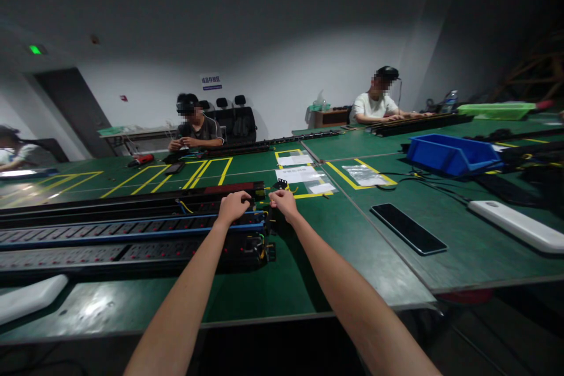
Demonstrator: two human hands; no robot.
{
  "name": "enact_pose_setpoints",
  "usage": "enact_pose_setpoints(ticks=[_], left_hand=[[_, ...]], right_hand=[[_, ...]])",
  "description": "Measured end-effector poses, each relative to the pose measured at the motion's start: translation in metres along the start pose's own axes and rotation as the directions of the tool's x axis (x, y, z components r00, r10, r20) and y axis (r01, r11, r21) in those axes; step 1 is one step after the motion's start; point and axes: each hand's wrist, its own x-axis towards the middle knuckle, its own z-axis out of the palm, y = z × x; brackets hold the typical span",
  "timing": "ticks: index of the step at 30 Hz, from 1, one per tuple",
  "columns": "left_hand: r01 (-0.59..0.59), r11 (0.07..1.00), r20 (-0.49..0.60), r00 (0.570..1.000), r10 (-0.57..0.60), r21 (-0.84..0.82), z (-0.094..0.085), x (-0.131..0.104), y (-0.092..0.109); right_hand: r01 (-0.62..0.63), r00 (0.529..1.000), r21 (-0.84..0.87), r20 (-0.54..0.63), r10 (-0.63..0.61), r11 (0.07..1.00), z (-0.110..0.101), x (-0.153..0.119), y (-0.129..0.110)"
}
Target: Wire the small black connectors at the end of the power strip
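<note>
Black strips [145, 231] lie on the green table [348, 276], likely stiff and heavy, best held by the housing [247, 227], clear of fragile end wires [263, 244]. My left hand [234, 207] curls over one end, grip hidden; my right hand [284, 202] looks pinched just beyond, on what I cannot tell.

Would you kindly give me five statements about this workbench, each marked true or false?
1. The left hand is at the right-hand end of the long black strips. True.
2. The blue tray is to the left of both hands. False: it is to the right of the left hand and the right hand.
3. The large phone lies flat on the green table. True.
4. The light green tray sits inside the blue tray. False: it stands farther back.
5. The co-worker at the back right wears a white shirt. True.
</note>
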Motion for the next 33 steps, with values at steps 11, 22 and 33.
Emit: enact_pose_setpoints(ticks=[11,22,33], left_hand=[[-0.007,1.000,-0.002,1.000,0.007,-0.002,-0.0008,-0.0005,-0.0001],[0.013,1.000,0.007,1.000,-0.013,0.010,0.0006,0.0010,-0.0004],[0.015,1.000,0.008,1.000,-0.015,0.006,0.0004,0.0010,-0.0005]], right_hand=[[0.004,1.000,-0.018,0.005,-0.003,1.000,-0.0015,0.0009,0.0010],[0.018,1.000,-0.031,0.006,-0.018,0.999,-0.0011,0.0007,0.0009],[0.025,1.000,-0.019,0.004,-0.025,0.999,-0.0012,0.0013,0.0023]])
